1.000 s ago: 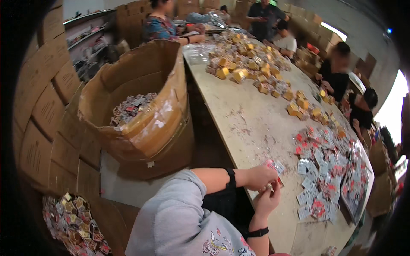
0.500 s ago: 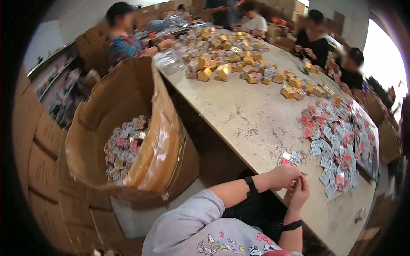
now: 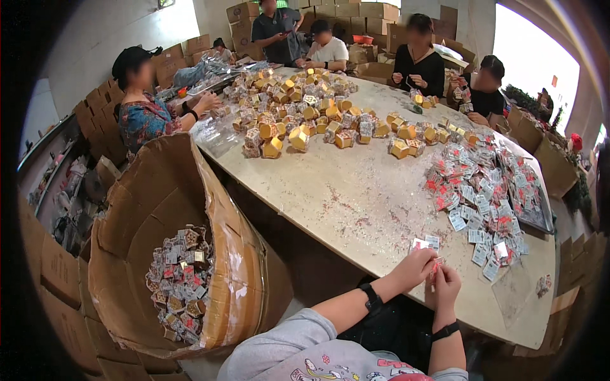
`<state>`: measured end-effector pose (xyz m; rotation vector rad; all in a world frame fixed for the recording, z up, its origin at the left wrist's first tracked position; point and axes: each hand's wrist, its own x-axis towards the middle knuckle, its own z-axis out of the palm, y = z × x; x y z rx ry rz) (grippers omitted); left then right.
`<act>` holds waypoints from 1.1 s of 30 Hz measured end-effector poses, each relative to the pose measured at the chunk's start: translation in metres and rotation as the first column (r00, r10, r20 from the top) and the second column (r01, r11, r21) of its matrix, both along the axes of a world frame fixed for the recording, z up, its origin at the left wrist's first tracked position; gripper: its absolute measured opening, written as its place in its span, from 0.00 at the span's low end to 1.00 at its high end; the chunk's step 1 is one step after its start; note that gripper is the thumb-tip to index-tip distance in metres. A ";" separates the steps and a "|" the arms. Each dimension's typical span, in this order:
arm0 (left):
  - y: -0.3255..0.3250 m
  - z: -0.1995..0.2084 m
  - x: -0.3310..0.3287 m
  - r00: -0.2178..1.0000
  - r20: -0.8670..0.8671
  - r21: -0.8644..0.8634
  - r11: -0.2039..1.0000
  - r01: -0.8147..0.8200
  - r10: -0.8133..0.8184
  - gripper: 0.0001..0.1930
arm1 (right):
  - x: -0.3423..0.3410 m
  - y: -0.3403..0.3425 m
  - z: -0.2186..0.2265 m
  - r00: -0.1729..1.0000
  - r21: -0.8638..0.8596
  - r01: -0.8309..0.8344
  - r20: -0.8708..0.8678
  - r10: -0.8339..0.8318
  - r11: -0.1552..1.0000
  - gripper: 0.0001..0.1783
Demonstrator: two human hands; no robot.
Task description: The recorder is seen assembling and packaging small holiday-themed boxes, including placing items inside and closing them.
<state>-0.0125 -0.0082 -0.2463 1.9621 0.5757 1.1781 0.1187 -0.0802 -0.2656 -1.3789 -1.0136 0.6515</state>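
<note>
1. Gold boxes (image 3: 298, 136) heap the far part of the table (image 3: 375, 190); packets (image 3: 473, 184) crowd its right — a big carton (image 3: 238, 295) stands left.
2. Left hand (image 3: 415, 267) and right hand (image 3: 447, 284) meet at the near edge, pinching a small reddish item (image 3: 436, 267) between them.

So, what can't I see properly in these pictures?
Head view: the full shape of the small item, behind the left hand and right hand.
Head view: the floor of the carton, under pieces.
Head view: most of the tray, under cards.
Head view: the cards' print, too small.
</note>
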 end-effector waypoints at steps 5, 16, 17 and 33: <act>0.001 -0.008 -0.001 1.000 0.021 0.115 0.993 0.016 -0.019 0.06 | 0.004 -0.002 -0.004 0.996 0.030 -0.071 0.052 0.069 0.997 0.02; 0.032 0.099 0.011 0.989 0.068 0.366 0.919 -0.150 0.134 0.08 | 0.031 0.045 0.135 0.764 0.399 -0.253 0.642 -0.071 0.881 0.02; 0.039 0.107 0.015 0.984 0.063 0.383 0.907 -0.177 0.166 0.08 | 0.036 0.051 0.140 0.766 0.453 -0.222 0.629 -0.133 0.863 0.02; 0.082 0.144 0.077 0.967 -0.231 0.363 0.932 -0.013 0.103 0.11 | 0.100 0.089 0.135 0.908 0.345 -0.394 0.001 0.419 0.852 0.22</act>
